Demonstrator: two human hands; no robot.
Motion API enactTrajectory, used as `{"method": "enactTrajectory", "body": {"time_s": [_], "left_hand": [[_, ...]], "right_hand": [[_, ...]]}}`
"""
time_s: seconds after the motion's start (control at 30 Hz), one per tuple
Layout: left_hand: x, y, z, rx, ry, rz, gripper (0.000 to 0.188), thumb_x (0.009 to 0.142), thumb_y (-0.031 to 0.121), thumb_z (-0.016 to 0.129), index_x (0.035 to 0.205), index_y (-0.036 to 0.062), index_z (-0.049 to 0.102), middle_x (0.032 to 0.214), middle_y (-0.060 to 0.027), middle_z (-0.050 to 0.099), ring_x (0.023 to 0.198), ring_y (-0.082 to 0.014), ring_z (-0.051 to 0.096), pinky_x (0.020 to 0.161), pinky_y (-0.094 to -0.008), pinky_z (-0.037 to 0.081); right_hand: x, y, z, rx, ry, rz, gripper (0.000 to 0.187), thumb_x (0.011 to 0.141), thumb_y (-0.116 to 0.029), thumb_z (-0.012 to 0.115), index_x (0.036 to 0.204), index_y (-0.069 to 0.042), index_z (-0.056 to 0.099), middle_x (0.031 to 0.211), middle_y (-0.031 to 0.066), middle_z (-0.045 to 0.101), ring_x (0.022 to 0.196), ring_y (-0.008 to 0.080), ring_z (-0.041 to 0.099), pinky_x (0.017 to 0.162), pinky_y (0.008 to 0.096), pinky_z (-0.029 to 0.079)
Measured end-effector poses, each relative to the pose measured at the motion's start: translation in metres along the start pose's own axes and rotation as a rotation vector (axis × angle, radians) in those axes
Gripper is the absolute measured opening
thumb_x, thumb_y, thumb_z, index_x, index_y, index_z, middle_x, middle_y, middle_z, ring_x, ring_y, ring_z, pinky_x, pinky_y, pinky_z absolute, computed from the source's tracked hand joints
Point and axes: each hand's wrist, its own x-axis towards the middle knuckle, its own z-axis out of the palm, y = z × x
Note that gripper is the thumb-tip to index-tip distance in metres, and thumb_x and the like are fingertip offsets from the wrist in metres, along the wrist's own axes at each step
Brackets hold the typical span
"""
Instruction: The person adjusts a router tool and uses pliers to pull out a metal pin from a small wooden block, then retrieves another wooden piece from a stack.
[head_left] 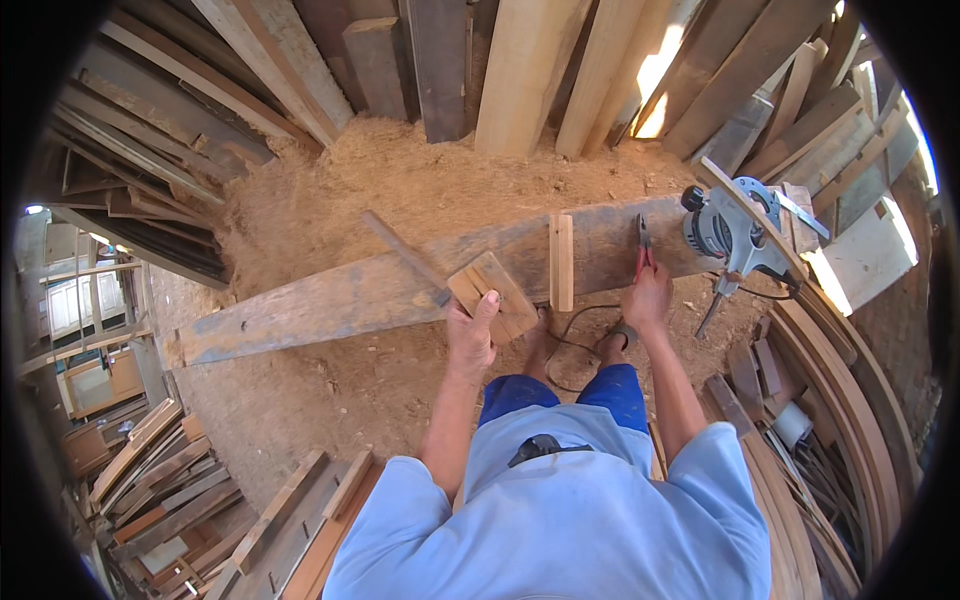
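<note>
My left hand grips a flat wooden block from its near edge, thumb pressed on its face. The block is held tilted over a long weathered plank. My right hand is closed around the red handles of a pair of pliers, whose dark jaws point away from me over the plank. Beside the block, a stick with a dark end, like a hammer, lies across the plank. Between my hands, a short pale wooden piece sits crosswise on the plank.
At the plank's right end stands a blue-grey power tool with a black knob and a cord. Sawdust covers the ground beyond. Boards lean along the far side. Timber is stacked at left, with curved wooden pieces at right.
</note>
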Motion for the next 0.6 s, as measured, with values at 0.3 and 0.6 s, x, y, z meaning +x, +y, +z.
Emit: {"method": "enactTrajectory", "body": {"time_s": [0.3,0.6], "left_hand": [[-0.011,-0.007,0.002,0.234,-0.042,0.182,0.043,0.095,0.008,0.069,0.133,0.003,0.05,0.123,-0.007,0.062,0.112,-0.0152,0.06,0.098,-0.0328,0.05],[-0.017,0.005,0.039,0.33,-0.127,0.266,0.042,0.093,0.002,0.07,0.131,0.0022,0.05,0.121,-0.0071,0.062,0.109,-0.0145,0.061,0.096,-0.0317,0.05]], "right_hand": [[-0.025,-0.102,-0.11,0.533,-0.109,-0.145,0.022,0.093,-0.022,0.066,0.1,-0.001,0.068,0.091,0.0218,0.068,0.084,0.0399,0.067,0.075,0.0457,0.053],[-0.061,-0.169,-0.144,0.773,-0.251,-0.205,0.019,0.093,-0.019,0.07,0.091,0.0,0.07,0.076,0.0185,0.067,0.065,0.0327,0.067,0.059,0.0421,0.05]]}}
